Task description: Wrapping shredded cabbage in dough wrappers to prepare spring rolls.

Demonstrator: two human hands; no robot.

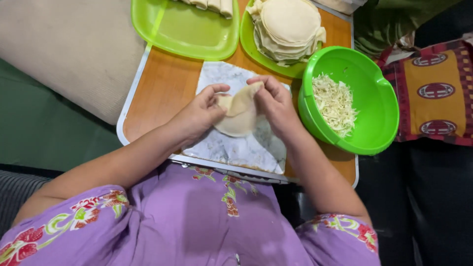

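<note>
Purple sleeves with a red and green flower print [98, 216] lie nearest the camera, and from them two bare forearms reach forward over a small wooden tabletop with a pale rim [162, 88]. At its near edge lies a grey-white marbled cutting sheet [236, 148]. Just above that sheet both hands meet around a thin, pale round dough wrapper [239, 116], folded partly over itself and lifted off the sheet. The left hand [199, 113] has its grip pressed together on the wrapper's left edge, thumb and fingers pinching the fold. The right hand [276, 103] pinches the wrapper's upper right edge, fingertips closed on the raised flap.

Just right of the right hand sits a round bright green plastic bowl [379, 113] holding pale shredded cabbage [335, 103]; the bowl overhangs the tabletop's right edge. Farther back, a green plastic plate [251, 44] carries a stack of pale round dough wrappers [288, 27]. To its left a lime green rectangular plastic tray [182, 29] holds folded pale dough pieces [209, 5] at its far edge
</note>
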